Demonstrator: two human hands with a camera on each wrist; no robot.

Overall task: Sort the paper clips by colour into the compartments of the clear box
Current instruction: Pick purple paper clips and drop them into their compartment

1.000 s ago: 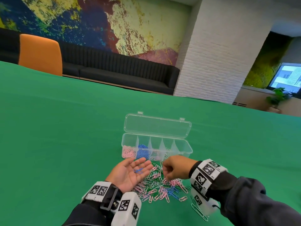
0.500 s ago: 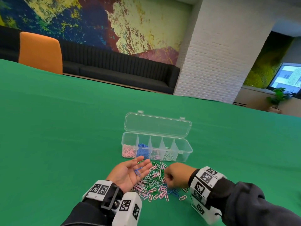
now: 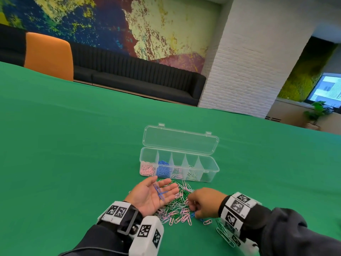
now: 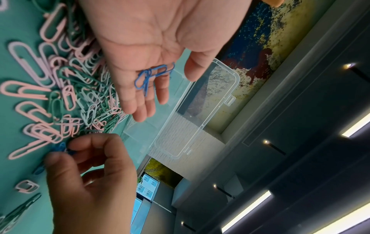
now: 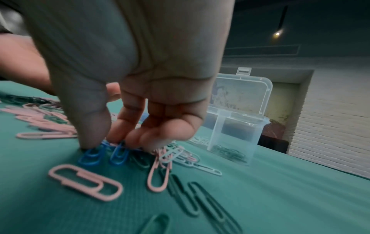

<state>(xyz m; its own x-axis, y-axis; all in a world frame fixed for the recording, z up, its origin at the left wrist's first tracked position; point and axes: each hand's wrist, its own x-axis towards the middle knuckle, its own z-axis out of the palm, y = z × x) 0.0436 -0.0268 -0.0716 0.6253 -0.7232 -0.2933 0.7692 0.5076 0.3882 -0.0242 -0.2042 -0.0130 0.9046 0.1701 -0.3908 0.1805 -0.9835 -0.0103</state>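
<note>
In the clear box (image 3: 212, 166), pink, blue clips; left palm flat, right fingers (image 5: 120, 133) pinching blue clips (image 5: 92, 156).

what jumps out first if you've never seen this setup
The heap of mixed paper clips on the green table, just before the open clear box. Then the left hand, palm up with blue clips lying on it, while the right hand pinches at more blue clips on the cloth.
</note>
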